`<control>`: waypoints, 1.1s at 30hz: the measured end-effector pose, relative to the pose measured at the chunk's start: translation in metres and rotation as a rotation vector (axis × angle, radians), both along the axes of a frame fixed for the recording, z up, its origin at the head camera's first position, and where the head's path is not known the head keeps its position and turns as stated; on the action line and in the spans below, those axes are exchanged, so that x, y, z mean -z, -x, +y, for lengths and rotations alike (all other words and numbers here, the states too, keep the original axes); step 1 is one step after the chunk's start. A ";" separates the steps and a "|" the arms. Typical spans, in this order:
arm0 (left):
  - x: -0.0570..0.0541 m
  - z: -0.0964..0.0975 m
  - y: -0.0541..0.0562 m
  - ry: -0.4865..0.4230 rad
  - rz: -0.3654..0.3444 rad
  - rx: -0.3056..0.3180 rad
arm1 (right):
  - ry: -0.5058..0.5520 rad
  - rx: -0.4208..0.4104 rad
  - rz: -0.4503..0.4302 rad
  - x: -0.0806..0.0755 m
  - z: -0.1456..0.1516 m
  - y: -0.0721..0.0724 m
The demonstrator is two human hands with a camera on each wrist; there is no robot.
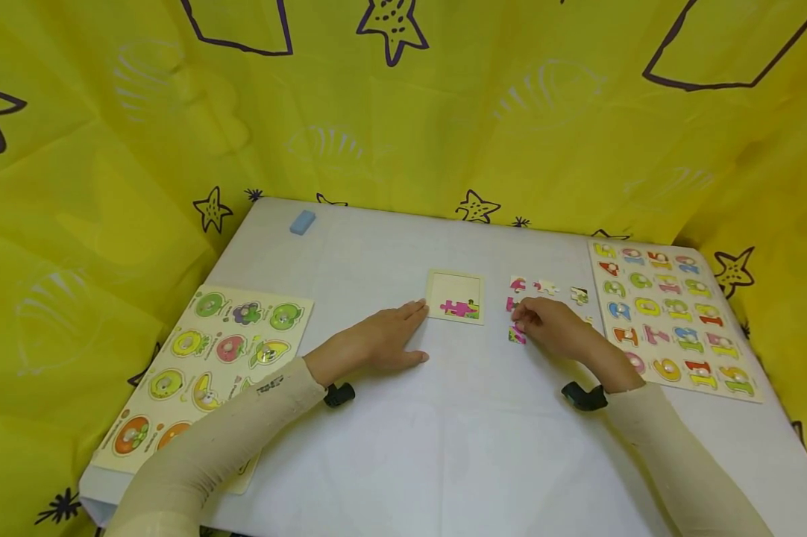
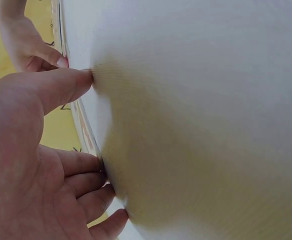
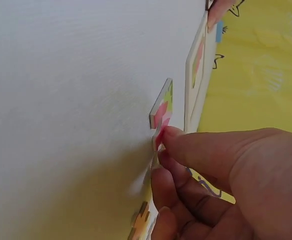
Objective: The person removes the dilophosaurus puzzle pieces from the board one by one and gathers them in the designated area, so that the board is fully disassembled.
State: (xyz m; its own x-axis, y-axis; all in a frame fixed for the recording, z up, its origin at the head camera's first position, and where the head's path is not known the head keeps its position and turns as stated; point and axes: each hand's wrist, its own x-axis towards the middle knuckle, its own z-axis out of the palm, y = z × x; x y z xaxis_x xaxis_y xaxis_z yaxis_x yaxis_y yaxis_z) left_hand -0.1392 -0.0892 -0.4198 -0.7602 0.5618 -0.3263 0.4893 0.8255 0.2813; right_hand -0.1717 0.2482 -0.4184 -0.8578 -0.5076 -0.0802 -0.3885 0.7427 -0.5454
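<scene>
A small square puzzle tray [image 1: 455,275] lies mid-table, with joined pink and green pieces [image 1: 460,308] in its lower part. My left hand [image 1: 391,335] rests flat on the table with thumb spread, its fingertips right at the tray's left edge. To the right of the tray, my right hand [image 1: 550,326] pinches a pink puzzle piece [image 3: 158,139] between thumb and fingers. Just beside that one lies a pink and green piece [image 3: 163,105]. Loose pieces lie beyond the right hand, among them a pink one [image 1: 517,283] and a dark green one [image 1: 579,295].
A fruit puzzle board [image 1: 239,321] lies on the left, partly under the left forearm. On the right lies a number puzzle board [image 1: 658,309]. A blue block [image 1: 303,222] sits near the table's back left corner. Yellow patterned cloth [image 1: 403,134] surrounds the table's back and sides.
</scene>
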 end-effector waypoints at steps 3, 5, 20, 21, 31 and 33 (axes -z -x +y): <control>-0.001 0.000 0.000 -0.006 0.000 -0.004 | 0.006 0.000 0.008 -0.002 -0.003 0.002; -0.002 -0.001 0.000 -0.012 0.000 -0.006 | 0.014 0.001 0.010 -0.003 -0.007 0.004; -0.003 -0.002 0.001 -0.039 0.006 0.004 | 0.059 0.021 -0.003 0.000 -0.064 0.011; -0.002 -0.002 0.000 -0.045 0.007 0.005 | 0.059 0.022 0.001 0.001 -0.068 0.011; -0.001 -0.002 0.000 -0.063 0.015 0.006 | 0.026 0.026 0.014 0.008 -0.089 0.012; -0.001 -0.002 -0.001 -0.060 0.015 0.005 | 0.018 0.027 0.016 0.008 -0.090 0.012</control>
